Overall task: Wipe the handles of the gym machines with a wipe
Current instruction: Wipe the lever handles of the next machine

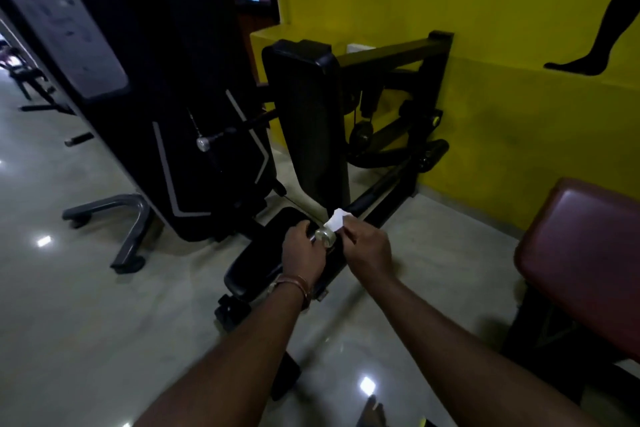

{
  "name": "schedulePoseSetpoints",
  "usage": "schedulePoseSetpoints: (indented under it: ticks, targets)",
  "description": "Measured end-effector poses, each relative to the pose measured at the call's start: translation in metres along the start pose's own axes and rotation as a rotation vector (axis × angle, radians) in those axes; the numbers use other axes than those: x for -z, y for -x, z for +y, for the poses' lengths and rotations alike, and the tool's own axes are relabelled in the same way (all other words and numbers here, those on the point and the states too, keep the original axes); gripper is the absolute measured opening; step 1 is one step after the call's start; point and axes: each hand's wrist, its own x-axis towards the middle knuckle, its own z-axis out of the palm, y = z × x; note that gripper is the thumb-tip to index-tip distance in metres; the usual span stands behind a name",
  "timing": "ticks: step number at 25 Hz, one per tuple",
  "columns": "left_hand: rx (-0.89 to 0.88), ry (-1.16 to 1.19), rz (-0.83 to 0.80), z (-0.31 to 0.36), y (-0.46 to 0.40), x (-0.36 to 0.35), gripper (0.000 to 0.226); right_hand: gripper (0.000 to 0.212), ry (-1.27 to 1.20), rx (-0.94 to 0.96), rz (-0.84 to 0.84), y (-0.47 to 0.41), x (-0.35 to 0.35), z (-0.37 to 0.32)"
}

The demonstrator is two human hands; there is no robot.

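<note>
A black gym machine (194,97) with an upright back pad (308,121) stands before me. One of its handles ends in a round silver cap (325,236) just in front of my hands. My left hand (302,248) grips this handle right behind the cap. My right hand (367,248) pinches a small white wipe (336,220) and holds it against the handle beside the cap. A second handle with a silver end (204,143) sticks out from the weight tower at mid-left.
A yellow wall (485,45) runs along the right. A maroon padded bench (588,253) stands at the right edge. Grey machine feet (121,215) rest on the glossy floor at left, and the machine's black base bar (381,204) runs toward the wall.
</note>
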Motion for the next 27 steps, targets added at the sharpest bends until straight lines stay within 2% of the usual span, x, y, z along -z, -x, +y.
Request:
schedulePoseSetpoints:
  ticks: [2, 4, 6, 8, 13, 15, 17, 18, 20, 23, 24, 25, 26, 27]
  targets:
    - [-0.022, 0.014, -0.009, -0.003, -0.021, -0.007, 0.031, 0.022, 0.003, 0.039, -0.049, -0.017, -0.021, 0.007]
    - [-0.019, 0.057, -0.052, -0.01, -0.032, -0.011, 0.019, 0.027, 0.034, 0.199, -0.094, -0.015, -0.036, 0.016]
    - [0.049, 0.113, -0.087, -0.016, -0.038, -0.015, 0.02, 0.031, 0.119, 0.407, -0.062, -0.008, -0.045, 0.035]
    - [0.083, 0.139, -0.08, -0.02, -0.042, -0.015, 0.024, 0.033, 0.13, 0.476, -0.064, -0.011, -0.05, 0.045]
    - [0.057, 0.112, -0.103, -0.044, -0.05, -0.023, 0.014, 0.023, 0.12, 0.45, -0.235, -0.041, -0.064, 0.033]
    - [0.039, 0.156, -0.103, -0.046, -0.051, -0.023, 0.021, 0.032, 0.138, 0.425, -0.186, -0.023, -0.058, 0.042]
    - [-0.036, 0.2, -0.124, -0.045, -0.054, -0.022, 0.026, 0.036, 0.131, 0.352, -0.057, 0.009, -0.048, 0.052]
    - [-0.112, 0.198, -0.119, -0.046, -0.056, -0.023, 0.027, 0.034, 0.08, 0.227, -0.054, 0.026, -0.046, 0.05]
    - [-0.292, 0.164, -0.08, -0.053, -0.064, -0.026, 0.022, 0.025, -0.197, -0.227, -0.142, 0.041, -0.049, 0.032]
    - [-0.522, 0.128, -0.044, -0.061, -0.076, -0.025, 0.015, 0.023, -1.133, -1.086, 0.021, 0.014, -0.076, 0.022]
    - [-0.592, 0.117, -0.05, -0.061, -0.08, -0.024, 0.015, 0.024, -1.45, -1.276, 0.083, 0.004, -0.084, 0.021]
    - [-0.65, 0.112, -0.065, -0.061, -0.083, -0.022, 0.015, 0.023, -1.671, -1.375, 0.134, -0.002, -0.092, 0.023]
    - [-0.701, 0.118, -0.08, -0.063, -0.086, -0.02, 0.015, 0.023, -1.789, -1.416, 0.16, -0.006, -0.097, 0.02]
    - [-0.741, 0.125, -0.089, -0.064, -0.089, -0.018, 0.015, 0.032, -1.852, -1.406, 0.186, -0.008, -0.102, 0.014]
